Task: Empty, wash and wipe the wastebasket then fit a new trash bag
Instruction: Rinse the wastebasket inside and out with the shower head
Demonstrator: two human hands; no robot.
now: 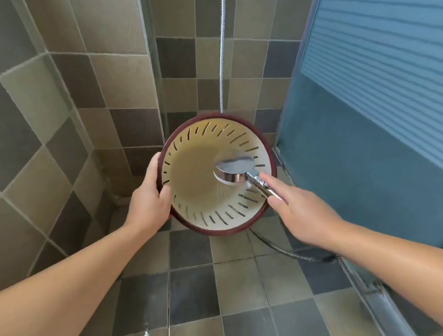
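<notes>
The left hand [150, 194] grips the rim of the wastebasket [190, 185], tilted open above the shower floor [191, 292]. The right hand's [302, 210] fingers clasp the shower head [231, 171] inside it. Sweeping spray round the slotted walls should rinse best.

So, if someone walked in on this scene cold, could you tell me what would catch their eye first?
First, the slotted cream wastebasket with its dark red rim, at centre frame, tipped so its mouth faces the camera. The left hand grips its left rim, while the right hand holds a chrome shower head inside the mouth. After that, the checkered tile wall behind and the blue door on the right.
</notes>
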